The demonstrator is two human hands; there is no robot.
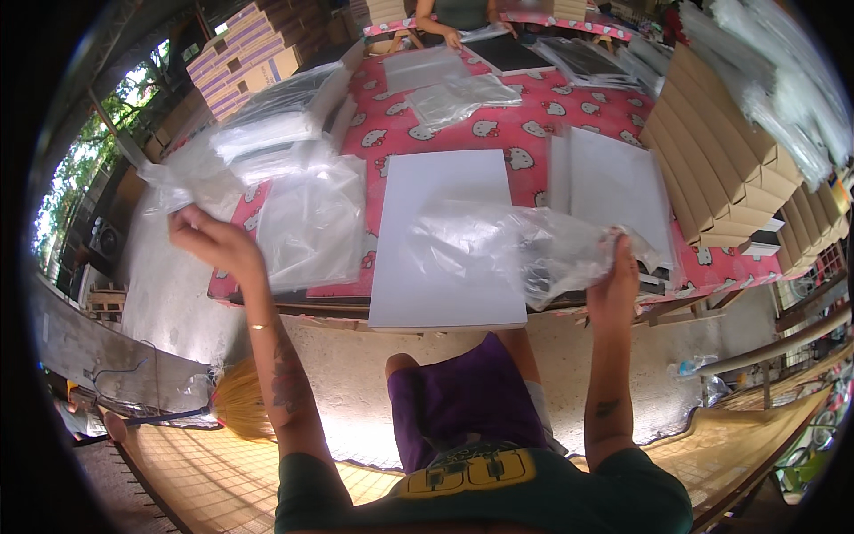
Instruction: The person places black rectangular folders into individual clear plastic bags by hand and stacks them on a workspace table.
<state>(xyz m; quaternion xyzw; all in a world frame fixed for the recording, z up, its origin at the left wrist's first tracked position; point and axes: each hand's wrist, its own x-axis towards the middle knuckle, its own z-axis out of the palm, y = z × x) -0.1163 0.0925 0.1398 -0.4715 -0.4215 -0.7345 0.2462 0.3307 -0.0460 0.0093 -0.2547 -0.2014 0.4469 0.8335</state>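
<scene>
My left hand (213,238) is raised beyond the table's left side, its fingers closed on a crumpled clear plastic bag (167,189). On the right, my right hand (614,283) pinches the edge of another clear plastic bag (556,254). That bag stretches leftward over a thick white rectangular block (440,178), which looks like a stack of sheets or a board and lies at the table's near edge. Flat clear plastic bags (311,222) lie left of the block. White sheets in clear plastic (618,173) rest on its right, partly behind the bag.
Plastic-wrapped stacks (285,111) stand at the table's left, with cartons (245,58) behind. Folded brown cardboard (712,151) rises on the right. Across the pink patterned table (485,129), another person's hands (454,39) are near a black flat item (509,53). A broom (240,400) is below left.
</scene>
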